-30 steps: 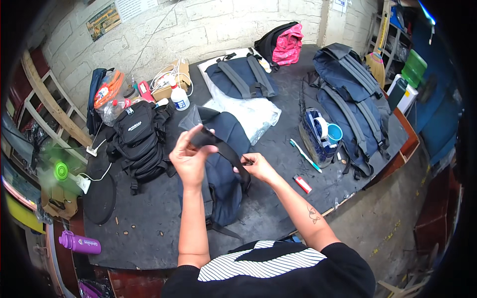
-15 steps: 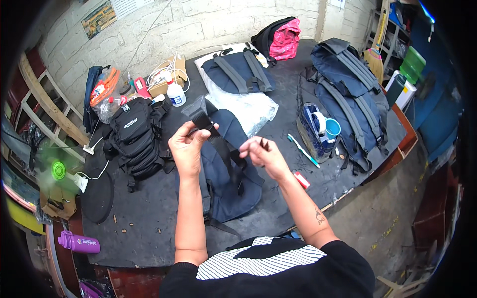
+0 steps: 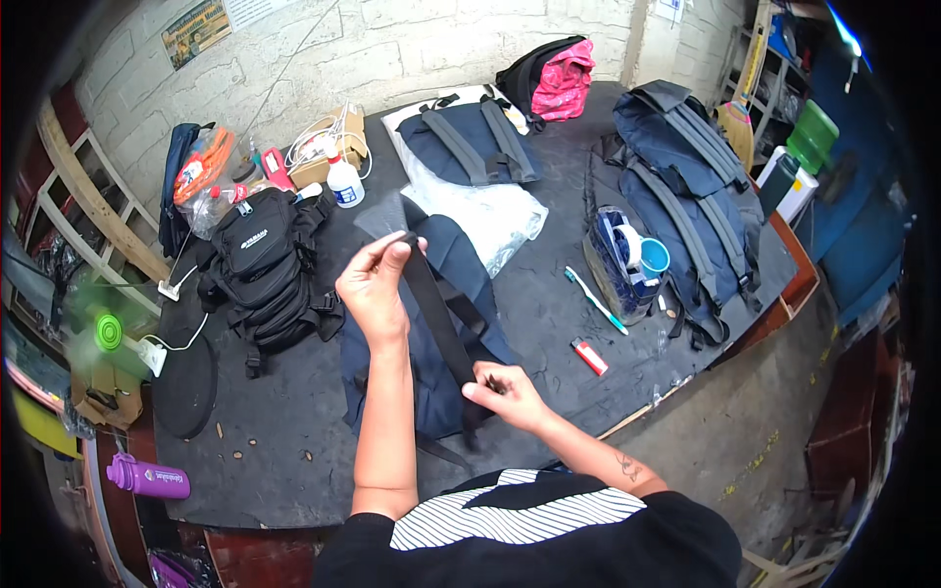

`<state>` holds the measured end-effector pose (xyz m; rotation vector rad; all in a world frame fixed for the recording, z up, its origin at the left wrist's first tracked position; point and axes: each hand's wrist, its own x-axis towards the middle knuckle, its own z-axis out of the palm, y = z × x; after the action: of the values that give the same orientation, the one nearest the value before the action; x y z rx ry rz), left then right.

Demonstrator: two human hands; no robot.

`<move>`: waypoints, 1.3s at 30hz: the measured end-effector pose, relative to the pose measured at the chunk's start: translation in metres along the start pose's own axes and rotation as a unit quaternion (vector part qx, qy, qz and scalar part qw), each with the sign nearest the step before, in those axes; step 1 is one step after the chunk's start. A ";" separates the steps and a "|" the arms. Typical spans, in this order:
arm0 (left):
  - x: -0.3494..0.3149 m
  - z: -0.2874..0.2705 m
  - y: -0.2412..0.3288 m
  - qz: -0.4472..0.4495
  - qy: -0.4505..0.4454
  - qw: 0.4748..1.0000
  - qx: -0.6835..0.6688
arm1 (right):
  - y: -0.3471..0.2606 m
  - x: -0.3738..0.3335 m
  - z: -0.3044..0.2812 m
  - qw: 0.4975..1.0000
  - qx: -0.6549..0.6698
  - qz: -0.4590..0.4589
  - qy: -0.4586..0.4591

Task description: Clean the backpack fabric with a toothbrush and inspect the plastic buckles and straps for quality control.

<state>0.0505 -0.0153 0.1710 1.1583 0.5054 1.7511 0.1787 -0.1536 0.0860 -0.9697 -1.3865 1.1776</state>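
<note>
A black webbing strap (image 3: 440, 316) stretches between my two hands above a navy backpack (image 3: 459, 257) lying on the table. My left hand (image 3: 376, 294) pinches the strap's upper end between thumb and fingers. Lower and to the right, my right hand (image 3: 512, 396) is closed on the strap's other end. Something small and dark shows among the right fingers, too small to name. Grey mesh (image 3: 384, 214) sticks out beyond the left fingertips. Both forearms and the strap cover part of the backpack.
A black bag (image 3: 263, 269) lies left, near a spray bottle (image 3: 344, 182). Right of my hands are a toothbrush (image 3: 596, 301), a small red-and-white object (image 3: 590, 357) and a clear container (image 3: 627, 269) with tape rolls. Navy backpacks (image 3: 676, 176) lie far right. A purple bottle (image 3: 149, 477) stands near left.
My right hand has moved down toward me and now grips the strap, which is drawn straight. The left hand still pinches its upper end. The red-and-white object is now uncovered.
</note>
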 end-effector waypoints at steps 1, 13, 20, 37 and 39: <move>-0.004 -0.001 -0.003 -0.014 -0.023 1.000 -0.001 | 0.005 -0.003 -0.006 1.000 -0.001 -0.010 -0.006; -0.051 0.005 0.055 -0.072 -0.194 0.978 0.024 | 0.071 0.135 -0.060 0.979 -0.144 0.064 0.125; -0.069 0.022 0.068 -0.032 -0.248 0.961 0.118 | 0.068 0.216 -0.136 0.947 -0.153 -0.106 0.260; -0.120 -0.029 -0.124 -0.315 -0.237 0.902 0.177 | 0.088 0.039 -0.106 0.938 -0.030 0.112 0.327; -0.120 -0.028 -0.120 -0.340 -0.238 0.891 0.186 | 0.110 0.028 -0.102 0.942 -0.115 0.080 0.306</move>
<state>0.0964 -0.0588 0.0117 1.3970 0.8387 0.7479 0.2717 -0.0897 -0.0172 -1.4877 -0.9595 0.7323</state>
